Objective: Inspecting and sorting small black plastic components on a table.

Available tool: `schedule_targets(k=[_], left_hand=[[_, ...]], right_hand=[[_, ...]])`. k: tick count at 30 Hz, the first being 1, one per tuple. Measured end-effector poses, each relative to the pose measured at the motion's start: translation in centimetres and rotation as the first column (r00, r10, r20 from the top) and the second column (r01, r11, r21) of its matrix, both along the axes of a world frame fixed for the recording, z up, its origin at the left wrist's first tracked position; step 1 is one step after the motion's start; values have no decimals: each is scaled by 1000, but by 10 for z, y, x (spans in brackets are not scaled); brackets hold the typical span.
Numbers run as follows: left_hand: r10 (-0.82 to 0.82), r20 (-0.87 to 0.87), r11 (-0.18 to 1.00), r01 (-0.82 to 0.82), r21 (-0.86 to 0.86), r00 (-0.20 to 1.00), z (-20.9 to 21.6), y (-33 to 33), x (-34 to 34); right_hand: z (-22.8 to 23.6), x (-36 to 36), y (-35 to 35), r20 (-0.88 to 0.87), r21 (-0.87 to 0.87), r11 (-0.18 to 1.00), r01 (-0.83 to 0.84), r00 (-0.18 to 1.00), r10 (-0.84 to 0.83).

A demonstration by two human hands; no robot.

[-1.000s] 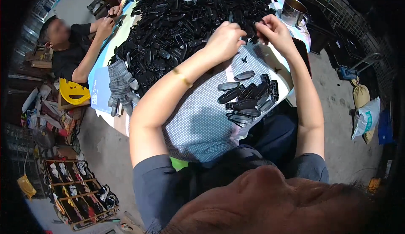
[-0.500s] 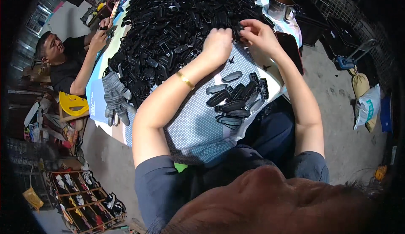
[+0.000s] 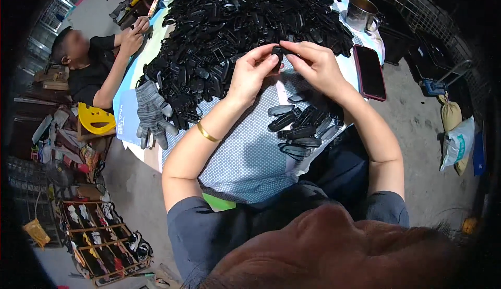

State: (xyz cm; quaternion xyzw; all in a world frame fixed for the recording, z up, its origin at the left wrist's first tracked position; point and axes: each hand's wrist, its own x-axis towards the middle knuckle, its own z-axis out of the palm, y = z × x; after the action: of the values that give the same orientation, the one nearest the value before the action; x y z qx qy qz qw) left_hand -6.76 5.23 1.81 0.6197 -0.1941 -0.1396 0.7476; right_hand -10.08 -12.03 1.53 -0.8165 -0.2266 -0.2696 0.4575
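Over the near edge of a large heap of black plastic parts (image 3: 250, 17), my hands meet at one small black plastic part (image 3: 278, 52). My left hand (image 3: 249, 76), with a gold bangle on its wrist, pinches it between thumb and fingers. From the other side, the thumb and index finger of my right hand (image 3: 319, 71) close on the same piece. Its exact shape is mostly hidden by the fingertips. Below my right hand lies a smaller pile of oval black pieces (image 3: 305, 127) on the dotted cloth (image 3: 245, 158).
A grey knitted glove (image 3: 153, 112) lies at the table's left. On the right are a phone (image 3: 371, 72) and a metal mug (image 3: 361, 13). Another person (image 3: 94, 62) sits at the left with hands at the table edge. Sacks (image 3: 457, 137) stand on the floor at right.
My hands have come together from the heap's edge, and a black part now shows between them. My left hand has moved slightly left and down. The other person's hands have come together.
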Motion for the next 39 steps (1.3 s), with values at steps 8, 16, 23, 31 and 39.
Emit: schedule_targets(k=[8, 16, 23, 31, 39], left_hand=[[-77, 135, 993, 63, 103, 988, -4, 11, 5], [-140, -164, 980, 113, -161, 976, -2, 6, 2], [-55, -25, 973, 48, -226, 998, 16, 1, -1], [-378, 19, 907, 374, -192, 926, 17, 20, 8], [-394, 573, 849, 47, 526, 719, 18, 15, -17]], right_hand=[[10, -5, -4, 124, -232, 971, -51, 989, 82], [7, -7, 11, 150, -160, 987, -26, 987, 50], [16, -7, 10, -418, 568, 821, -52, 842, 343], [5, -8, 7, -430, 669, 666, -329, 560, 709], [-5, 27, -64, 76, -577, 784, 231, 970, -231]])
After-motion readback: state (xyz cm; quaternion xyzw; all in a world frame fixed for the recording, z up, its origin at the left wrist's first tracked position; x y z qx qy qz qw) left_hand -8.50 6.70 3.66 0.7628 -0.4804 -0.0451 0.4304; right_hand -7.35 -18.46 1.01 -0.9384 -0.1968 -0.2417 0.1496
